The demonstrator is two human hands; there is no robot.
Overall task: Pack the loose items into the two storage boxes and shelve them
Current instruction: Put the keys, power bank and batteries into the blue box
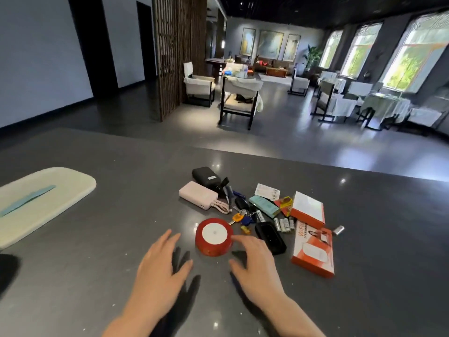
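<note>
Loose items lie in a heap on the dark grey counter (pixel 97 276). Nearest me is a red ribbon spool with a white centre (pixel 214 236). My right hand (pixel 255 266) hovers just right of it, fingers spread, one fingertip touching its rim. My left hand (pixel 161 271) is open above the counter, left of the spool and apart from it. Behind the spool sit a pink power bank (pixel 198 198), a black pouch (pixel 206 176), a bunch of keys (pixel 241 218), several batteries (pixel 284 224), a black device (pixel 269 237) and two orange boxes (pixel 313 251) (pixel 308 209).
A pale green lid with a teal handle (pixel 41 203) lies at the counter's left. A lone battery (pixel 338 230) sits right of the boxes. Beyond the counter's far edge is a floor with chairs (pixel 239 100) and a wooden screen (pixel 177 52).
</note>
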